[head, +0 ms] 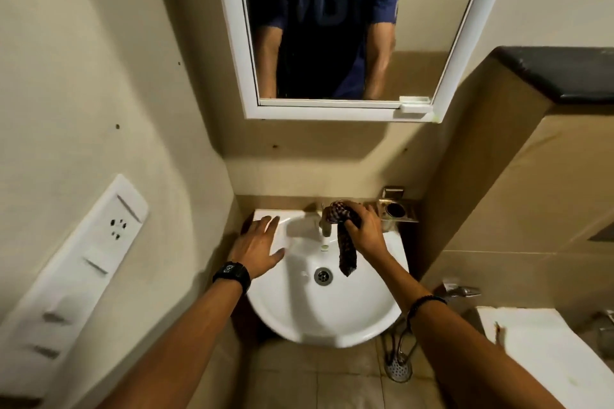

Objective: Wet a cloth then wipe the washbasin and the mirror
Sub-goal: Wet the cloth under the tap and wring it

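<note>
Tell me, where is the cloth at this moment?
In the head view the cloth is in the right hand, beside the tap at the back of the washbasin, its end hanging over the bowl.

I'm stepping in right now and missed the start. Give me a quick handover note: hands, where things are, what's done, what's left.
Left hand: open, flat on the washbasin left rim.
Right hand: shut on the cloth, beside the tap; the cloth's tail hangs into the bowl.
Done: cloth picked up. No water visibly running; wetness unclear.
Left: wet the cloth if dry, wipe the washbasin, then the mirror above.
</note>
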